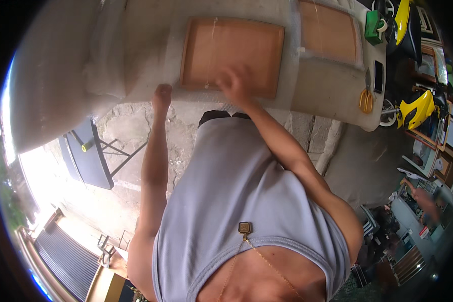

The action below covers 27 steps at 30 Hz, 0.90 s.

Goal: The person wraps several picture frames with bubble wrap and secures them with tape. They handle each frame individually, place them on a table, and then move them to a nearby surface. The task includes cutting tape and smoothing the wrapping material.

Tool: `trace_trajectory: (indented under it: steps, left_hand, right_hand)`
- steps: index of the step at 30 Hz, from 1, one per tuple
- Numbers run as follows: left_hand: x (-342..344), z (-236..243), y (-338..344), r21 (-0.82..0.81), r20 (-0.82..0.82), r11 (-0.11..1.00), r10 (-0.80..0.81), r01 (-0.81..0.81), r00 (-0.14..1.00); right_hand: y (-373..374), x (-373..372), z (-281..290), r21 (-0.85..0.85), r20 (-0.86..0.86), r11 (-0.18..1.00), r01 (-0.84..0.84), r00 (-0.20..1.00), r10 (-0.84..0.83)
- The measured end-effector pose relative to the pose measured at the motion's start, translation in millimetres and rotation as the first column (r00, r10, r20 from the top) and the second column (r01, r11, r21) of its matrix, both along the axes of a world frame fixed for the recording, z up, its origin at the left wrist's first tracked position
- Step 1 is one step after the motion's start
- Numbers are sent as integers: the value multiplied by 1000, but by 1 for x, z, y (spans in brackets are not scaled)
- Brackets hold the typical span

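Note:
A brown framed panel (251,43) lies flat on a translucent plastic wrapping sheet (151,48) spread over the table. My left hand (162,94) is closed at the near table edge, just left of the panel's near left corner. What it holds, if anything, is hidden. Over the panel's near edge is my right hand (235,83), its fingers smeared by motion. A light strip (214,35) runs down the panel's left part. Right of it lies a second brown panel (329,30), covered in clear wrap.
On the table's right end are yellow-handled scissors (366,98), a black phone (378,75) and a green tape dispenser (374,27). Beyond stands a yellow motorbike (417,110). A folding table (88,156) with a tape roll (87,146) is at left. Another person (424,199) appears far right.

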State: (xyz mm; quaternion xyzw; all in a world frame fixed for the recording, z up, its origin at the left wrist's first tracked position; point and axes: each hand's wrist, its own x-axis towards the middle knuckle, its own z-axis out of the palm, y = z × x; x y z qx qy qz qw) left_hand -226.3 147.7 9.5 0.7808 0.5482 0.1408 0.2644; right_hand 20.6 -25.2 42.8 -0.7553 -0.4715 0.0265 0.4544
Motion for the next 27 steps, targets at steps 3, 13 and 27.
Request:
trace_trajectory:
  steps: [3, 13, 27]
  left_hand:
    - [-2, -11, 11, -63, 202, 998, -19, 32, 979]
    - [68, -9, 48, 32, -52, 998, -56, 58, 997]
    - [63, 18, -35, 104, -39, 993, -46, 50, 998]
  right_hand:
    - [-39, 52, 8, -144, -77, 844, 516, 845, -530]
    - [-102, 150, -18, -446, -304, 800, 402, 772, -558]
    - [-96, 121, -20, -223, -172, 924, 310, 921, -350]
